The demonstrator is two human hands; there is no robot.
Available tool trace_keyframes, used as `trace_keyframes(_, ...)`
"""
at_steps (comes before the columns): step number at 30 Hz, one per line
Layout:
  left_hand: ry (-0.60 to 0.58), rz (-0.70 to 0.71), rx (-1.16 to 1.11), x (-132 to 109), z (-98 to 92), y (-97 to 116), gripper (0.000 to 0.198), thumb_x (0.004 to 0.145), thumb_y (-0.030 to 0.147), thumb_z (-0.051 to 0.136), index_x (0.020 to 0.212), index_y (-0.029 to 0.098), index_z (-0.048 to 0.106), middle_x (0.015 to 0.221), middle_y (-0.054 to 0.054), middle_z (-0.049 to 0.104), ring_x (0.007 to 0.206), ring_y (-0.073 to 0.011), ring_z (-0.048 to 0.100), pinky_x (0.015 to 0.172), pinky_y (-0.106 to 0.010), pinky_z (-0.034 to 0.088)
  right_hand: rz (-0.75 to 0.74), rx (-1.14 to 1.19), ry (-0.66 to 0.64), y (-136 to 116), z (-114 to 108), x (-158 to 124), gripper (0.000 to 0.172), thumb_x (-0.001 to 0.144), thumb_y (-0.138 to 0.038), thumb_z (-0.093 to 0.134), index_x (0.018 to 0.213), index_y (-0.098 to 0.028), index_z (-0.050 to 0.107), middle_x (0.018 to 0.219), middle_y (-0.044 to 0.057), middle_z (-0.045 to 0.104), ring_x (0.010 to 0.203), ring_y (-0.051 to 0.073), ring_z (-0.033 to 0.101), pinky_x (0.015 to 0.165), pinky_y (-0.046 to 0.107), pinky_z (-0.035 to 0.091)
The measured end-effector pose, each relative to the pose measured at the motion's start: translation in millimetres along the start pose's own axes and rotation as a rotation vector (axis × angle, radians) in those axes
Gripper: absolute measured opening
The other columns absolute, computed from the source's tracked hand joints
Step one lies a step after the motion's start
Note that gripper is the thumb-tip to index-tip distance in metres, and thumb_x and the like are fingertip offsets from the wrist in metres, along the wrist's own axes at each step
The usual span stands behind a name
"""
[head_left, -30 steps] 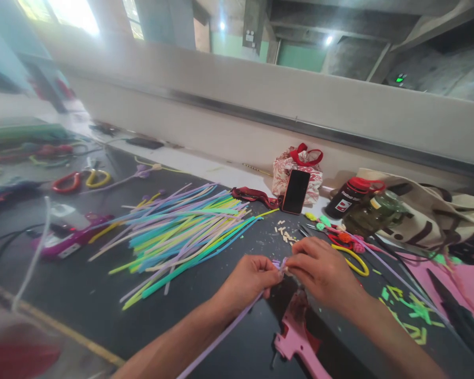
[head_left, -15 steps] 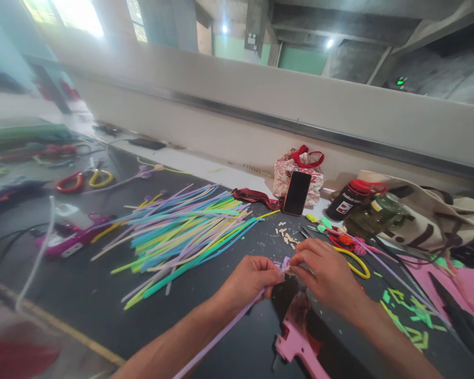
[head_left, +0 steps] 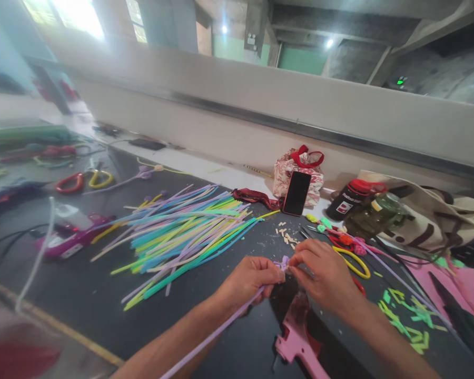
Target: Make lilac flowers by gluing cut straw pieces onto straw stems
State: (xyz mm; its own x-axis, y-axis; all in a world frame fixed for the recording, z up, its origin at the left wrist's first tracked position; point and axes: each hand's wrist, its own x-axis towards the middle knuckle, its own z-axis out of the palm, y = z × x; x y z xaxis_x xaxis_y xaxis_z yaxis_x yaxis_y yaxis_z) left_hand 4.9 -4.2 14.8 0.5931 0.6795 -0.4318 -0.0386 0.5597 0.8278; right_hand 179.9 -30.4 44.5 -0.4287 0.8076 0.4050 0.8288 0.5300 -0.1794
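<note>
My left hand (head_left: 256,276) is closed in a pinch around the top of a long light-purple fuzzy stem (head_left: 221,327), which runs down past my wrist to the bottom edge. At its upper end is a small purple flower-like piece (head_left: 285,262), between my two hands. My right hand (head_left: 322,268) is closed too, thumb and fingertips pinching at the right side of this piece; the exact contact is partly hidden. Just below my hands lies a pink glue gun (head_left: 300,342), its nozzle end in shadow on the dark table (head_left: 205,347).
Left of my hands lies a pile of coloured fuzzy stems (head_left: 185,231). Small beige bits (head_left: 286,237), a phone (head_left: 296,193), a black bottle (head_left: 346,200) and yellow-handled scissors (head_left: 353,263) are beyond. Green scraps (head_left: 411,318) lie right; a purple glue gun (head_left: 73,237) lies left.
The lower part of the purple stem has swung slightly left. My fingers have shifted a little on the flower-like piece, and both hands stay in nearly the same place.
</note>
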Motion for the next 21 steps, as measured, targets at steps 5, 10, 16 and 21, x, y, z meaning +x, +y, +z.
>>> trace_keyframes(5,0.010,-0.011,-0.014,0.5,-0.4,0.0,0.016,0.064,0.028,0.062,0.058,0.016,0.054,0.032,0.009,0.042,0.024,-0.0010,0.023,0.032,-0.016,0.010,0.004,-0.003,0.004,1.1,-0.4,-0.9,0.011,0.081,-0.019,0.054,0.074,-0.017,0.062,0.078,0.005,0.059,0.072,0.018,0.053,0.063,0.032,0.037)
trace_keyframes(10,-0.001,0.036,-0.100,0.2,-1.5,0.6,0.021,0.063,0.031,0.064,0.057,0.016,0.051,0.032,0.009,0.040,0.024,-0.0008,0.022,0.032,-0.017,0.007,0.057,0.139,0.083,6.6,-13.9,-6.6,0.019,0.086,-0.021,0.050,0.096,-0.020,0.065,0.089,0.006,0.061,0.081,0.017,0.057,0.069,0.029,0.044)
trace_keyframes(16,-0.038,0.027,-0.193,-0.7,-3.0,-0.1,0.020,0.062,0.029,0.065,0.059,0.015,0.051,0.033,0.009,0.038,0.024,0.0004,0.019,0.032,-0.017,0.003,0.269,0.266,0.187,10.4,-19.8,-16.2,0.016,0.083,-0.023,0.053,0.093,-0.022,0.065,0.092,0.004,0.064,0.086,0.017,0.060,0.074,0.028,0.047)
trace_keyframes(21,-0.163,-0.003,-0.282,3.2,-8.4,-2.6,0.015,0.063,0.025,0.064,0.063,0.013,0.054,0.033,0.010,0.036,0.026,0.0003,0.018,0.031,-0.016,0.004,0.248,0.359,0.133,6.3,-14.8,-11.9,0.017,0.082,-0.020,0.053,0.094,-0.022,0.065,0.088,0.003,0.064,0.083,0.015,0.060,0.074,0.027,0.046)
